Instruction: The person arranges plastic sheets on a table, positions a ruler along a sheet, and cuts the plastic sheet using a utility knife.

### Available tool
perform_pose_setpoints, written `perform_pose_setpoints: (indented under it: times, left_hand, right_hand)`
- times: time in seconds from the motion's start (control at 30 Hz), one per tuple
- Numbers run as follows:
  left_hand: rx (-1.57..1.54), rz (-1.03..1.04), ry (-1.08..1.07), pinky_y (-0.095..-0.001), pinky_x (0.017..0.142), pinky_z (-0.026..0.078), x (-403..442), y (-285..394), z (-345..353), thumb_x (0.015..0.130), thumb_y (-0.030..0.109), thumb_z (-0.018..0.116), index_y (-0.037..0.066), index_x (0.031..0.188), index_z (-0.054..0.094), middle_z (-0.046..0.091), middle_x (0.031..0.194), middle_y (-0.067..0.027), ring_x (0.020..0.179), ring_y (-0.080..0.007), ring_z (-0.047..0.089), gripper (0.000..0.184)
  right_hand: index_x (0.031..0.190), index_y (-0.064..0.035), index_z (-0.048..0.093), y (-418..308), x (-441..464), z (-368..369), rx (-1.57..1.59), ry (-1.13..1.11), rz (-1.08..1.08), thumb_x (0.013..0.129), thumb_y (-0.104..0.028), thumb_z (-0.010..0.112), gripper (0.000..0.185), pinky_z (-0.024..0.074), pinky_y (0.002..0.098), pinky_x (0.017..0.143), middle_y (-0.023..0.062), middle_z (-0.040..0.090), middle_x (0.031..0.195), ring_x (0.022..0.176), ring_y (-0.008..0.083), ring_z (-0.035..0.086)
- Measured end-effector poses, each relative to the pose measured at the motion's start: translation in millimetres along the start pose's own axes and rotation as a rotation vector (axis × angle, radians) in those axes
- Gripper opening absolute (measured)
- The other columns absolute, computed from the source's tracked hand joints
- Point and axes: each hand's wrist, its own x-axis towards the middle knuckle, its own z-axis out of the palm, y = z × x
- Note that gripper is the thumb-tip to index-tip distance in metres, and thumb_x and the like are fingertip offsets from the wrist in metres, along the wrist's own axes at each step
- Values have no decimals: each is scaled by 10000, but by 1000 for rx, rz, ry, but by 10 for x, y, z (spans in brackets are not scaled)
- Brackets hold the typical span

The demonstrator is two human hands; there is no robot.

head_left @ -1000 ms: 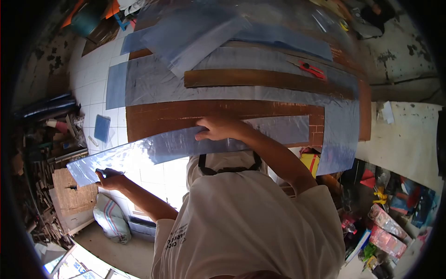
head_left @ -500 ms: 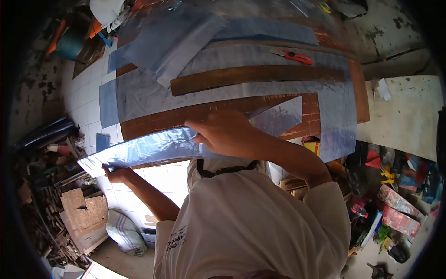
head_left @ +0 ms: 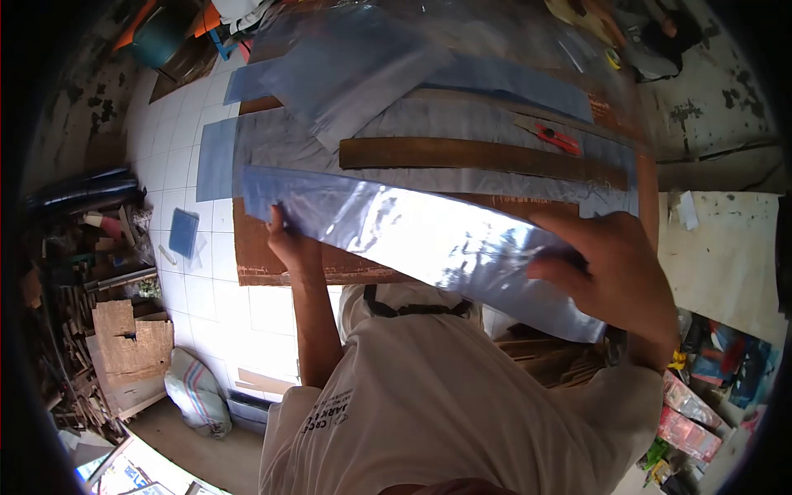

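A long, shiny strip of clear bluish plastic sheet (head_left: 412, 235) stretches slantwise in front of me, over the near edge of the table. My left hand (head_left: 295, 247) is closed on its left part, at the lower edge. At the right part, my right hand (head_left: 619, 276) has its thumb and index finger against the strip; its other fingers are hidden. The strip's right end hangs past that hand, below it. Beyond the strip lies a dark wooden bar (head_left: 478, 161) on more plastic sheet, and a red box cutter (head_left: 557, 139) rests farther back.
The brown table (head_left: 346, 268) carries several overlapping plastic sheets (head_left: 330, 78). Scrap wood (head_left: 62, 305) and a white sack (head_left: 198, 392) are at left. A pale board (head_left: 726, 256) and cluttered items are at right. A person (head_left: 668, 37) is at the far right.
The strip has swung up at its left end and down at its right. My left hand rose to the right; my right hand moved right along the strip. The view has shifted.
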Motion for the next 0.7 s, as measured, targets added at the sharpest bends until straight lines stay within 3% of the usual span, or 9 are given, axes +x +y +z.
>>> perform_pose_setpoints:
  times: [0.07,0.17,0.2,0.3,0.37,0.47,0.5,0.53,0.7]
  left_hand:
    - [-58,-123,-90,-461,1111,418,-188,-237,239,1009,305,590,48,1350,550,612,1309,-95,1215,-273,573,429]
    - [-284,-287,-225,-491,1129,381,-415,-536,523,997,374,603,78,1378,538,596,1357,-105,1251,-287,562,487]
    - [-343,-356,-291,-507,1126,378,-466,-648,616,994,385,603,72,1393,520,581,1382,-106,1283,-295,544,514]
    - [-328,-462,-427,-527,1077,457,-577,-882,843,1009,387,589,62,1430,465,544,1421,-116,1314,-312,538,546]
    - [95,-530,-413,-503,1002,550,-528,-1088,774,1029,372,568,71,1446,430,548,1398,-126,1262,-310,583,532]
    - [216,-548,-370,-492,933,602,-616,-1353,855,1036,319,574,77,1431,420,568,1348,-123,1202,-304,622,489]
    - [256,-521,-375,-502,927,602,-653,-1427,873,1031,302,587,77,1424,421,574,1338,-118,1198,-306,624,482]
    - [321,-468,-327,-451,908,603,-727,-1448,974,1022,326,602,63,1408,447,584,1328,-98,1170,-260,633,493]
    - [356,-363,-195,-417,795,643,-624,-1382,967,991,285,650,76,1372,484,611,1276,-101,1093,-255,666,465]
  right_hand:
    - [1238,-79,670,86,-156,-273,26,-30,96,788,-160,803,476,529,387,657,141,727,864,736,293,707]
    - [1191,2,694,509,-399,-622,109,-10,248,753,-125,860,485,422,219,572,64,699,741,610,19,546]
    - [1201,27,684,692,-448,-727,182,22,346,761,-135,872,505,413,210,562,12,713,800,616,3,530]
    - [1197,29,689,1521,-517,-896,306,-73,436,808,-129,831,444,451,217,661,-2,692,888,749,35,564]
    - [1182,10,708,2178,-551,-857,304,-127,535,798,-118,813,417,474,239,679,5,688,882,754,69,586]
    - [1162,25,717,3331,-670,-480,236,-72,610,747,-192,856,488,477,268,646,43,711,851,725,105,613]
    - [1163,19,720,3239,-490,-469,186,-221,581,743,-211,851,497,483,277,647,63,722,857,724,112,625]
    - [1157,20,720,3358,-446,-384,181,-226,616,748,-233,844,496,485,277,656,63,724,868,739,113,633]
    - [1144,23,711,3835,-148,93,220,-288,598,759,-299,828,515,506,310,732,79,726,954,839,155,661]
